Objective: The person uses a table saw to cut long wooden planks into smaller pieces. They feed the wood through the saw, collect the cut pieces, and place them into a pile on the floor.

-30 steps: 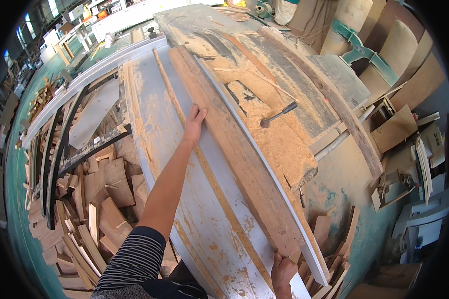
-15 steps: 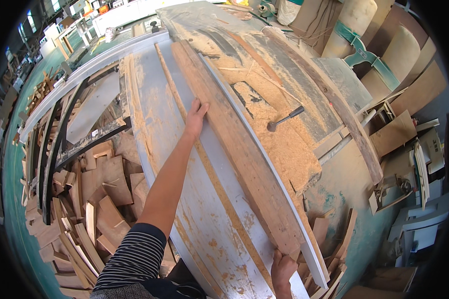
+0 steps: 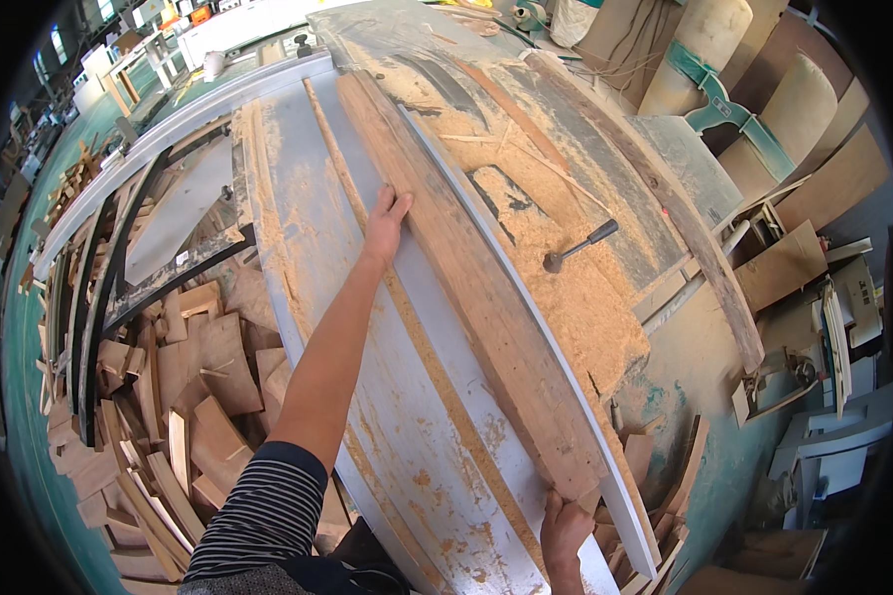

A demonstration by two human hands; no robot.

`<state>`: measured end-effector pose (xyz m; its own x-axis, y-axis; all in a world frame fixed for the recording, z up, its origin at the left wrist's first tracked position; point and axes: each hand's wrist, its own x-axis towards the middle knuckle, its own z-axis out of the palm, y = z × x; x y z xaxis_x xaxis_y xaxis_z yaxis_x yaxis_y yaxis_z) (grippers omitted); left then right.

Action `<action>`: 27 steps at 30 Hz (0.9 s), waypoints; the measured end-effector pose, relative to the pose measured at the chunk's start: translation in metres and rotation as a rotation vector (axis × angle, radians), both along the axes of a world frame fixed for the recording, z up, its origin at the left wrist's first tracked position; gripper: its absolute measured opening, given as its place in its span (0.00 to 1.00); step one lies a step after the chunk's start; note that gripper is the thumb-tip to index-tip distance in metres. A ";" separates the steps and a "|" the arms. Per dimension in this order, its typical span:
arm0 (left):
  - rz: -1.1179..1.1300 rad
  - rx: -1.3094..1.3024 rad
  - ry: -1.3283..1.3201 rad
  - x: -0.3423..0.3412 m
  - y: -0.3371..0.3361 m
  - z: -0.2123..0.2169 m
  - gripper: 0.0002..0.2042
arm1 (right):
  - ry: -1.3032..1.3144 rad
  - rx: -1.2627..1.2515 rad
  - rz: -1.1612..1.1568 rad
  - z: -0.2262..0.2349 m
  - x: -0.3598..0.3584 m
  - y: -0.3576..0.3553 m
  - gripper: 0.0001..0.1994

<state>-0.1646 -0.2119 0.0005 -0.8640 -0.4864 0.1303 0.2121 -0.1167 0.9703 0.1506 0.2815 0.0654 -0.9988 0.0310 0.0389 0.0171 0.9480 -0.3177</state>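
Head view
Plank (image 3: pixel 466 268): a long rough board is laid lengthwise on the saw table (image 3: pixel 298 198), running from the upper centre of the frame to the lower right, its right edge set against a pale fence rail (image 3: pixel 605 446).
Left hand (image 3: pixel 385 224): laid flat with fingers spread against the plank's left edge, at centre frame; nothing is clasped, only pressed.
Right hand (image 3: pixel 564 528): closed around the plank's near end at the lower right; the fingertips are hidden under the wood.
Sawdust (image 3: pixel 566 288): heaped thick right of the rail, with a dark lever handle (image 3: pixel 580 245) standing out of it.
Offcuts (image 3: pixel 169 397): piled loosely at the lower left, beside the table.
Risk, slip: the dusty table could let the plank skid sideways off the rail if the left palm's push is uneven.
Risk, splinters: the rough edge could catch bare fingers sliding along it.
Risk, footing: the offcuts near the body could be stumbled on.
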 end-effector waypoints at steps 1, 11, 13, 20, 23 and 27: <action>-0.020 0.006 -0.001 -0.001 -0.002 0.001 0.29 | 0.013 0.000 0.003 0.001 -0.002 -0.002 0.20; 0.041 -0.055 -0.011 -0.015 -0.022 0.004 0.28 | 0.148 -0.015 0.040 -0.009 -0.016 -0.020 0.23; 0.001 -0.063 -0.007 -0.014 -0.018 0.013 0.27 | 0.173 -0.008 0.046 -0.010 -0.017 -0.020 0.23; 0.040 -0.032 0.038 -0.011 -0.018 0.024 0.22 | 0.304 0.086 0.122 0.022 -0.034 -0.048 0.23; -0.004 0.078 -0.064 -0.007 -0.011 0.037 0.22 | 0.106 0.084 0.019 0.010 -0.028 -0.040 0.23; 0.046 -0.072 -0.019 -0.016 -0.031 0.016 0.22 | 0.175 0.044 0.089 0.010 -0.032 -0.039 0.22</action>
